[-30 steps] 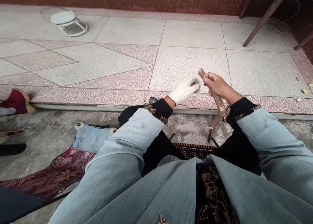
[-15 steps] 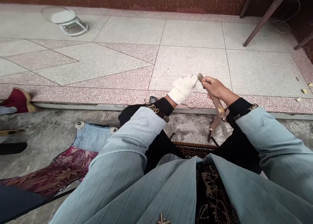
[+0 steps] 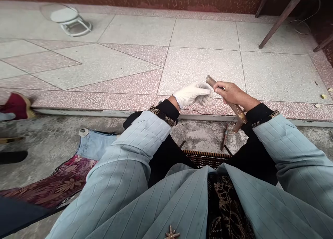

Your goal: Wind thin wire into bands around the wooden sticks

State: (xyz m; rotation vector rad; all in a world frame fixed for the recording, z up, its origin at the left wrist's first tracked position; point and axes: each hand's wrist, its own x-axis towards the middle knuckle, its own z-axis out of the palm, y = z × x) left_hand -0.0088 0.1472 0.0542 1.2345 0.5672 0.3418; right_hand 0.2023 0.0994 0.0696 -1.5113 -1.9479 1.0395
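Note:
My right hand (image 3: 231, 93), bare, is wrapped round a forked piece of brown branch (image 3: 238, 112). Its cut upper end points up and to the left, and the fork hangs below my wrist, partly behind the sleeve. In a white knitted glove, my left hand (image 3: 195, 95) is held just left of the branch's upper end. Its fingers are loosely curved and apart, with nothing visible in them. A gap shows between the glove and the branch.
A woven seat edge (image 3: 205, 156) shows between my knees, with a thin reddish-brown stick-like thing (image 3: 224, 136) beyond it. The raised tiled step (image 3: 117, 105) runs across ahead. A white stool (image 3: 75, 22) stands far left, a wooden leg (image 3: 282, 20) far right. Another person's red shoe (image 3: 17, 105) is at left.
My left hand has drawn slightly away from the branch's end and turned, its fingers loosening. The branch has tilted, its upper end moving left and its fork swinging right.

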